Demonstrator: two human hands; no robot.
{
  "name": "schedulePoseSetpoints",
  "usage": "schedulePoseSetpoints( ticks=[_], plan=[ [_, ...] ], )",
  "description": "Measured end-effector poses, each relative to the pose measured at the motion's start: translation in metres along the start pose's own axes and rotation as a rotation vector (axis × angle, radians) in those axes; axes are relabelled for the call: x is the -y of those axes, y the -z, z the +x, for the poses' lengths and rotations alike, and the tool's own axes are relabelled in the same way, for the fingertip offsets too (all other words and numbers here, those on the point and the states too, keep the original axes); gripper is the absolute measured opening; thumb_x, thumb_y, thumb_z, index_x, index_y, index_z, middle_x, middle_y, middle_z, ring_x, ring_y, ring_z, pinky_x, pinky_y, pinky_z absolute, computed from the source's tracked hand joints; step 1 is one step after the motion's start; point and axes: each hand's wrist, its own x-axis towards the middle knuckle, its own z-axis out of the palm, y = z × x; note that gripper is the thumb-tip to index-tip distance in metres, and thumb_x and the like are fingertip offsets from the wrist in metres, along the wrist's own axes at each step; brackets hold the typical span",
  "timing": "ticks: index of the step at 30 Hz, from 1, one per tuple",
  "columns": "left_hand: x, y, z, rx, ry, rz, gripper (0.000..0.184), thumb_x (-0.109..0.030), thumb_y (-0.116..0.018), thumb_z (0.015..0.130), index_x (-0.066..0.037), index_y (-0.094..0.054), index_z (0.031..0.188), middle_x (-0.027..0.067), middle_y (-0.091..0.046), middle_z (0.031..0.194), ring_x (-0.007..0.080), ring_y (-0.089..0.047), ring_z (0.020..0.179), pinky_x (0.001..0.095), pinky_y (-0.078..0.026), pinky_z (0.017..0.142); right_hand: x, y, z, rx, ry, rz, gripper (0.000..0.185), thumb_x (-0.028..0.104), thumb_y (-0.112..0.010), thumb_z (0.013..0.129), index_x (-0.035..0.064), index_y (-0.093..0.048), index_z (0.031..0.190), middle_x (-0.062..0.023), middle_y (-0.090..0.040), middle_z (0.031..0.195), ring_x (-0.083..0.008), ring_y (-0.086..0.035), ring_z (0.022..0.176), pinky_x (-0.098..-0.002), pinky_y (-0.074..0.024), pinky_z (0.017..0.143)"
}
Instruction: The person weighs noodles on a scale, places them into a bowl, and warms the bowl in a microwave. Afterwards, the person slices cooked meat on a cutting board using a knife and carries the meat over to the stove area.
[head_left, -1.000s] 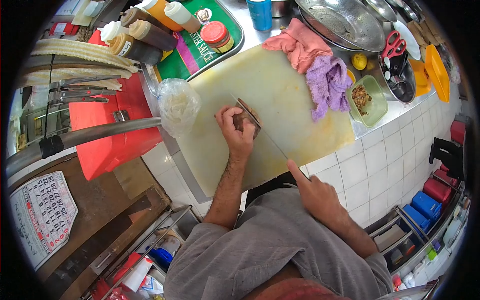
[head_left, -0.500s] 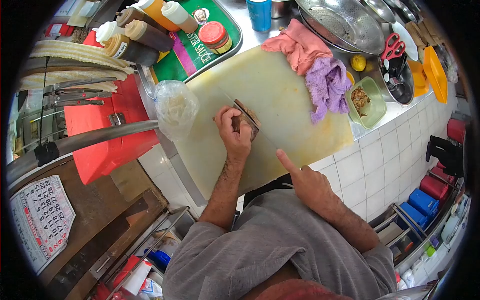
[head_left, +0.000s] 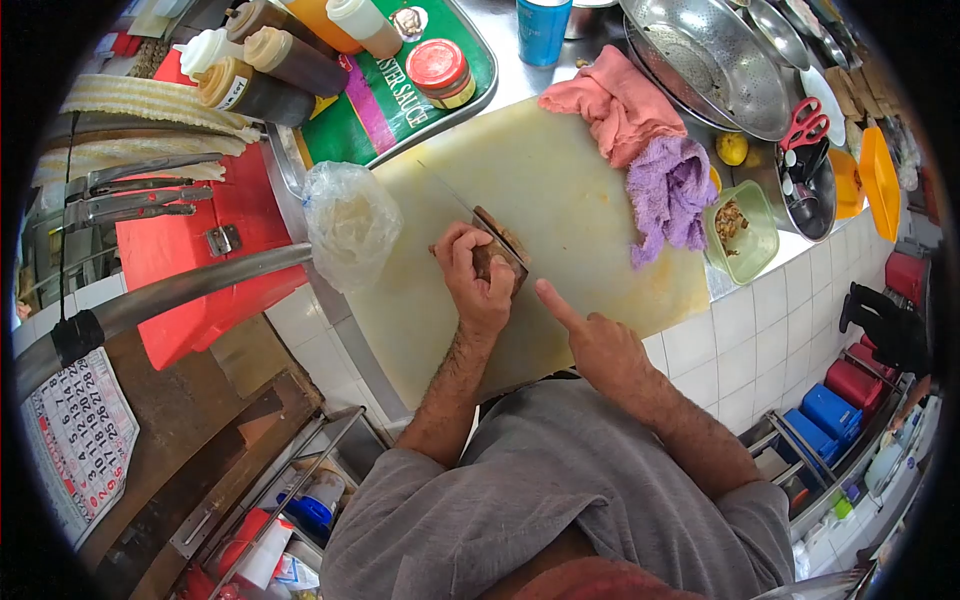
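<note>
My left hand [head_left: 477, 280] presses a brown block of what looks like cooked meat [head_left: 491, 260] onto the pale cutting board [head_left: 590, 235], fingers curled over its left side. In my right hand [head_left: 608, 350] is a knife, its handle hidden in the palm and my index finger stretched along the spine. Seen almost edge-on, the thin knife blade [head_left: 507, 246] runs through the block, with its tip out on the board beyond. A thin brown portion [head_left: 515, 236] stands on the blade's right side, against it.
A knotted plastic bag [head_left: 350, 225] lies at the board's left edge. Pink cloth [head_left: 620, 105] and purple cloth [head_left: 672, 195] lie at the right, beside a green tub [head_left: 748, 240] of brown scraps. Sauce bottles [head_left: 285, 65] and a red-lidded jar [head_left: 440, 72] stand on a tray. A person [head_left: 885, 325] is far right.
My right hand has pushed the knife forward and up-left, bringing the fingertip closer to the block. My left hand stays on the block. The view has shifted slightly.
</note>
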Motion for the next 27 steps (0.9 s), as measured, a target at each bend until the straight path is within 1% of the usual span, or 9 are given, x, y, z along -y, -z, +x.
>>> schedulePoseSetpoints(
  ticks=[5, 11, 13, 17, 19, 22, 23, 25, 27],
  plan=[
    [0.004, -0.002, 0.002, 0.006, -0.005, 0.003, 0.029, -0.009, -0.052, 0.070, -0.004, -0.049, 0.098, 0.0151, -0.042, 0.109, 0.0279, -0.040, 0.100, 0.0397, -0.036, 0.088, -0.003, 0.001, 0.015, -0.017, 0.029, 0.038, 0.078, 0.003, -0.049, 0.081, 0.0377, -0.015, 0.142, -0.0177, -0.058, 0.068, -0.0347, -0.062, 0.062, -0.0459, -0.0513, 0.055],
    [0.000, -0.006, 0.002, -0.042, -0.004, 0.022, 0.030, -0.008, -0.053, 0.070, -0.005, -0.049, 0.100, 0.0155, -0.041, 0.109, 0.0279, -0.040, 0.101, 0.0402, -0.036, 0.089, -0.005, -0.012, -0.004, -0.169, 0.050, 0.040, 0.079, 0.001, -0.048, 0.079, 0.0367, -0.016, 0.142, -0.0178, -0.058, 0.066, -0.0343, -0.061, 0.058, -0.0446, -0.0515, 0.053],
    [-0.001, -0.007, 0.004, -0.050, -0.031, 0.032, 0.031, -0.008, -0.053, 0.070, -0.005, -0.049, 0.100, 0.0159, -0.041, 0.109, 0.0279, -0.041, 0.100, 0.0393, -0.037, 0.088, -0.011, -0.010, -0.033, -0.073, -0.016, 0.104, 0.078, 0.000, -0.046, 0.079, 0.0358, -0.017, 0.142, -0.0196, -0.058, 0.069, -0.0352, -0.061, 0.058, -0.0450, -0.0516, 0.053],
    [0.000, -0.006, 0.000, -0.034, -0.043, 0.034, 0.031, -0.006, -0.052, 0.069, -0.005, -0.049, 0.100, 0.0153, -0.042, 0.109, 0.0273, -0.043, 0.099, 0.0383, -0.038, 0.087, -0.017, -0.015, -0.062, 0.034, -0.085, 0.041, 0.076, 0.000, -0.046, 0.079, 0.0347, -0.019, 0.141, -0.0213, -0.057, 0.073, -0.0370, -0.060, 0.060, -0.0458, -0.0515, 0.053],
    [-0.001, -0.006, 0.004, -0.055, -0.022, -0.007, 0.026, -0.005, -0.050, 0.071, -0.003, -0.050, 0.096, 0.0136, -0.042, 0.107, 0.0234, -0.044, 0.098, 0.0346, -0.037, 0.088, -0.018, -0.018, -0.046, -0.059, -0.043, 0.119, 0.076, 0.000, -0.047, 0.079, 0.0345, -0.021, 0.141, -0.0217, -0.058, 0.076, -0.0371, -0.060, 0.062, -0.0455, -0.0521, 0.055],
    [-0.003, -0.005, 0.004, -0.034, 0.047, -0.065, 0.025, -0.005, -0.050, 0.071, -0.002, -0.050, 0.096, 0.0136, -0.043, 0.107, 0.0231, -0.044, 0.097, 0.0339, -0.037, 0.087, -0.012, -0.010, -0.031, -0.021, -0.043, 0.094, 0.077, 0.000, -0.049, 0.078, 0.0334, -0.021, 0.142, -0.0216, -0.059, 0.078, -0.0358, -0.061, 0.064, -0.0446, -0.0524, 0.059],
    [-0.002, -0.005, 0.003, -0.030, 0.049, -0.065, 0.025, -0.005, -0.050, 0.071, -0.002, -0.050, 0.096, 0.0136, -0.043, 0.107, 0.0231, -0.044, 0.097, 0.0339, -0.037, 0.087, -0.012, -0.013, -0.027, -0.020, -0.046, 0.097, 0.077, 0.000, -0.049, 0.078, 0.0334, -0.021, 0.142, -0.0216, -0.059, 0.078, -0.0358, -0.061, 0.064, -0.0446, -0.0524, 0.059],
    [0.002, -0.004, 0.003, -0.023, -0.027, 0.019, 0.029, -0.005, -0.051, 0.069, -0.005, -0.050, 0.099, 0.0143, -0.043, 0.110, 0.0264, -0.044, 0.097, 0.0359, -0.039, 0.084, -0.014, -0.023, -0.016, -0.166, 0.063, 0.051, 0.078, -0.001, -0.050, 0.078, 0.0314, -0.020, 0.142, -0.0207, -0.059, 0.077, -0.0344, -0.062, 0.066, -0.0442, -0.0522, 0.058],
    [0.002, -0.004, 0.003, -0.017, -0.040, 0.030, 0.029, -0.005, -0.052, 0.069, -0.005, -0.050, 0.099, 0.0144, -0.043, 0.110, 0.0266, -0.044, 0.097, 0.0360, -0.039, 0.084, -0.012, -0.023, -0.004, -0.212, 0.084, 0.036, 0.077, 0.001, -0.050, 0.078, 0.0307, -0.019, 0.143, -0.0196, -0.059, 0.074, -0.0341, -0.062, 0.064, -0.0441, -0.0519, 0.057]
  ],
)
